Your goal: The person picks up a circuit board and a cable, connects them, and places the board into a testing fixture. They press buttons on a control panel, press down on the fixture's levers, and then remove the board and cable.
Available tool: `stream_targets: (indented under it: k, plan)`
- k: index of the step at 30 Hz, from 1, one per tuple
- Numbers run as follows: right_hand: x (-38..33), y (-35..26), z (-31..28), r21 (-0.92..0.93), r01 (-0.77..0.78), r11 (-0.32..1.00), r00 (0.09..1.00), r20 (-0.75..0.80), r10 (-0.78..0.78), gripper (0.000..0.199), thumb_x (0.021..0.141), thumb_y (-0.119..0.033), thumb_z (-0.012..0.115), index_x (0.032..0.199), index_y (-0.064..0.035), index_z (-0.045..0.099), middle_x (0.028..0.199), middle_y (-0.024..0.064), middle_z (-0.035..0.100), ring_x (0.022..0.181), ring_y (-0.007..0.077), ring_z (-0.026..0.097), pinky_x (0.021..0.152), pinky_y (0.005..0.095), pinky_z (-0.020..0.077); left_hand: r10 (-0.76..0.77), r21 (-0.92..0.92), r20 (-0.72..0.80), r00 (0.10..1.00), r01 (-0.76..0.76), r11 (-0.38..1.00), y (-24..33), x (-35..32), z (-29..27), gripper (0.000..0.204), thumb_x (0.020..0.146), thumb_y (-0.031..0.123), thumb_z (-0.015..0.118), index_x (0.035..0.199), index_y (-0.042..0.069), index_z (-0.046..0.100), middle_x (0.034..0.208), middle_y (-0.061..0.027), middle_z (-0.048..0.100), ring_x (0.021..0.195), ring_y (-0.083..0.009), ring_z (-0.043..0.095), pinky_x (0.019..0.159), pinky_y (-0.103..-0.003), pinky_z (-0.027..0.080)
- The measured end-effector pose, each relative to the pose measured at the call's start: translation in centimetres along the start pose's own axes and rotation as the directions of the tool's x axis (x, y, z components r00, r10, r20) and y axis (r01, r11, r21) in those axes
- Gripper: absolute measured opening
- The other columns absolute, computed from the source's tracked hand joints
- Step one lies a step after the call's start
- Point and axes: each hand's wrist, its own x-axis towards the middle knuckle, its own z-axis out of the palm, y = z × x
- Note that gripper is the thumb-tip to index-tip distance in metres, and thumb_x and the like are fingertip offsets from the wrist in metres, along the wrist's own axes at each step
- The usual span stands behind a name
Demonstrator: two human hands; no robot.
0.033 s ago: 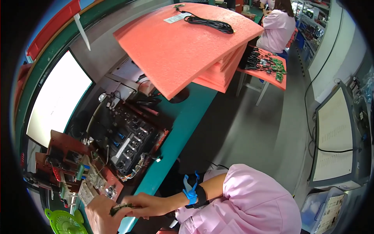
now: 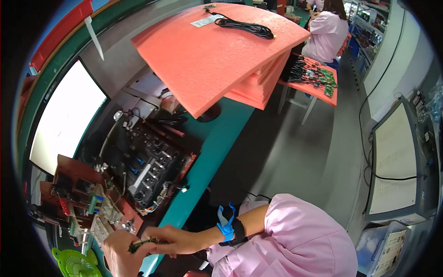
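At the lower left, near the bench edge, my two hands meet around a small green circuit board (image 2: 140,245). My left hand (image 2: 121,254) pinches it from the left, thumb along its side. From the other side my right hand (image 2: 171,240) has its fingers closed at the board's right end. Fingers cover much of the board. A blue wrist strap (image 2: 226,228) and a black band (image 2: 238,231) circle my right wrist. Just beyond the hands stands a red-brown test fixture (image 2: 80,173) with clamps and boards.
Left of the hands sits a green plastic basket (image 2: 76,264). A black device with knobs (image 2: 152,173) and a lit monitor (image 2: 69,115) occupy the bench (image 2: 207,161). Stacked pink foam sheets (image 2: 198,60) carry a coiled black cable (image 2: 244,28). Another person (image 2: 328,34) sits far off.
The view has shifted very slightly. Both hands keep hold of the circuit board in nearly the same place.
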Motion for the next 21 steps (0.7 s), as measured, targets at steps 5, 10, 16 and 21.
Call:
stream_targets:
  k: [5,10,16,21]
  plan:
    - [-3.0,-0.6,-2.8,0.107,-0.140,0.984,0.981,-0.121,0.153,0.025,0.086,-0.025,0.049,0.081,-0.0006,0.047,0.050,0.0009,0.047,0.042,0.0095,0.049,0.039,0.0203,0.0389,-0.043,-0.614,-0.216,0.975,-0.102,0.782,-1.0,0.6,6.7,0.057,0.065,0.050,0.061,0.081,-0.004,0.055,0.080,-0.0099,0.054,0.070,-0.0196,0.051,0.060,-0.032,0.041]
    - [-4.2,2.6,-2.3,0.377,-0.181,0.908,0.953,-0.160,0.257,0.024,0.087,-0.024,0.048,0.084,-0.0008,0.050,0.051,0.0022,0.047,0.041,0.0094,0.049,0.039,0.0206,0.0423,-0.763,-0.981,0.003,0.646,-0.145,-0.126,1.0,-0.7,15.0,0.093,0.064,0.080,0.031,0.103,-0.004,0.045,0.086,-0.0107,0.052,0.085,-0.0199,0.051,0.080,-0.032,0.040]
    - [-3.7,4.9,-1.2,0.408,-0.325,0.853,0.935,0.003,0.355,0.024,0.087,-0.021,0.046,0.092,0.0016,0.050,0.057,0.0064,0.052,0.043,0.0116,0.053,0.038,0.0224,0.0450,-0.632,-0.938,-0.289,0.719,-0.345,0.035,2.6,-0.6,16.3,0.093,0.067,0.078,0.028,0.115,-0.001,0.037,0.087,-0.0099,0.052,0.077,-0.0221,0.053,0.066,-0.031,0.046]
    - [-3.9,3.6,-0.3,0.544,-0.427,0.722,0.881,0.071,0.468,0.026,0.085,-0.015,0.047,0.099,0.0060,0.049,0.065,0.0115,0.057,0.052,0.0153,0.058,0.039,0.0242,0.0478,-0.265,-0.722,-0.259,0.929,-0.369,-0.585,0.0,-3.0,17.5,0.100,0.061,0.083,0.022,0.111,-0.003,0.037,0.080,-0.0166,0.055,0.071,-0.0268,0.057,0.062,-0.031,0.049]
